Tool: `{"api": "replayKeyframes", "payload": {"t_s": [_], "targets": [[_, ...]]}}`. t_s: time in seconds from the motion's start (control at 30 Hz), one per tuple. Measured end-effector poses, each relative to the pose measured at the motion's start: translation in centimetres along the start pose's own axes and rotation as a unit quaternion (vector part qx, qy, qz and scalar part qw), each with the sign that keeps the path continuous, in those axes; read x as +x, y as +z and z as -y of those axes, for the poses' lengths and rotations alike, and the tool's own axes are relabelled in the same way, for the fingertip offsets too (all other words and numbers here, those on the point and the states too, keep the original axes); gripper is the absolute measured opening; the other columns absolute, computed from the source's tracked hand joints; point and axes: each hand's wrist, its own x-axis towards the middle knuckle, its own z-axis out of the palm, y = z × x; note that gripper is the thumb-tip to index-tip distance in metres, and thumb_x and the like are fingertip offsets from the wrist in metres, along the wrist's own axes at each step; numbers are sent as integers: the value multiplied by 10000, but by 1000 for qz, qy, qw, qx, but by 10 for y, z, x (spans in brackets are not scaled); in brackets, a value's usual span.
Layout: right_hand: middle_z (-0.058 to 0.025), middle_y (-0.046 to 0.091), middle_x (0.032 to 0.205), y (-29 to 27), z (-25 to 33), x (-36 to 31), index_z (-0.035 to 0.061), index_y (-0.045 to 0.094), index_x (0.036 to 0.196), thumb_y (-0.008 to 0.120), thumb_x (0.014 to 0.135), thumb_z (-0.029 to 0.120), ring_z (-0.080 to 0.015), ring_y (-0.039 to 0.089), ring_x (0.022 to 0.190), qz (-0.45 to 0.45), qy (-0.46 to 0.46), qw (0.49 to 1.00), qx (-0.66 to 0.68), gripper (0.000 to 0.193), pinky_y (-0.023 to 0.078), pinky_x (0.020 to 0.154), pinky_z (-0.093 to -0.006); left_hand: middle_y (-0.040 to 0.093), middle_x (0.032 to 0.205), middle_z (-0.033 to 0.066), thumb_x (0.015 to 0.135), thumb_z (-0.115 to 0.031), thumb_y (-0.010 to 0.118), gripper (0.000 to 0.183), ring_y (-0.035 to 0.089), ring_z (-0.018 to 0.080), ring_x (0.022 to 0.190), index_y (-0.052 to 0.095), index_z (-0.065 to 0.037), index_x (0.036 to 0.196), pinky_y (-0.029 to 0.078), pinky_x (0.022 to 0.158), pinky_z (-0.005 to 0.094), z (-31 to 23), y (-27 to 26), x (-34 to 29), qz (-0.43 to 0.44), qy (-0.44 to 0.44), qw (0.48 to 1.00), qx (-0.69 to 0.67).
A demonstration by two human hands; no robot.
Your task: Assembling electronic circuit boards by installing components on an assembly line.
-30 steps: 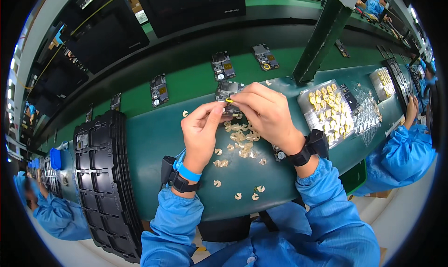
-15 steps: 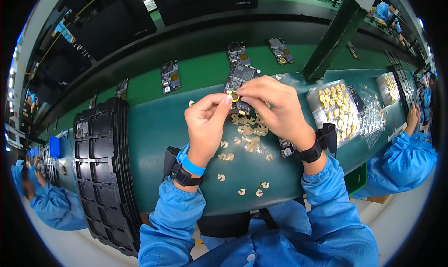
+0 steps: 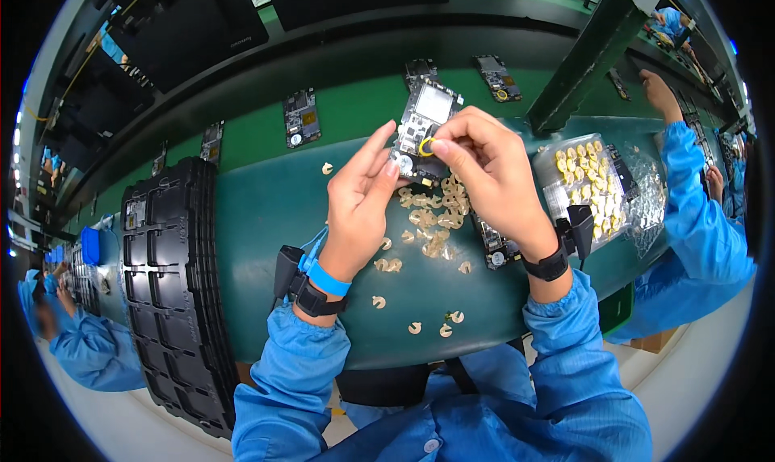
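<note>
My left hand holds the left edge of a small circuit board, tilted up above the green bench. My right hand pinches a small yellow ring part against the board's face. Beneath the hands lies a loose pile of pale curved backing pieces. A second circuit board lies on the bench under my right wrist.
A stack of black trays stands at the left. A clear blister tray with yellow parts sits at the right. More circuit boards lie on the conveyor behind. A person in blue sleeves works at the right, another at lower left.
Both hands lifted the circuit board up and away from the bench; my right fingers now press the yellow ring onto its face.
</note>
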Motion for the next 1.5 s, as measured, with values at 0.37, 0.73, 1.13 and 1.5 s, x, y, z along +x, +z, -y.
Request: {"api": "replayKeyframes", "payload": {"t_s": [0.37, 0.73, 1.13, 1.5], "targets": [[-145, 621, 825, 5, 9, -1, -29, 688, 891, 703, 896, 48, -308, 622, 718, 59, -35, 987, -145, 79, 489, 660, -390, 643, 1351, 196, 1089, -79, 501, 446, 680, 200, 1168, 459, 112, 1490, 586, 982, 305, 3, -5, 3, 24, -30, 999, -9], [-132, 616, 816, 9, 8, -1, -34, 680, 868, 736, 873, 40, -276, 631, 718, 49, -40, 987, -151, 93, 503, 639, -365, 654, 1341, 202, 1073, -61, 526, 445, 681, 201, 1169, 478, 98, 1486, 587, 976, 304, -2, -1, 0, 15, -39, 999, -15], [-114, 635, 797, 17, 5, -5, -34, 688, 838, 764, 839, 5, -239, 665, 693, -8, -69, 986, -151, 86, 526, 624, -330, 654, 1350, 200, 1039, 0, 561, 454, 672, 205, 1187, 494, 96, 1478, 586, 973, 320, -6, 4, 0, 4, -7, 1000, -12], [-73, 609, 790, 25, -2, -7, -15, 691, 851, 761, 843, 0, -171, 573, 670, -14, -82, 987, -140, 72, 430, 590, -295, 678, 1311, 185, 1025, 18, 565, 434, 689, 184, 1138, 525, 87, 1452, 607, 914, 298, -5, 1, 0, -11, -9, 1000, 6]]}}
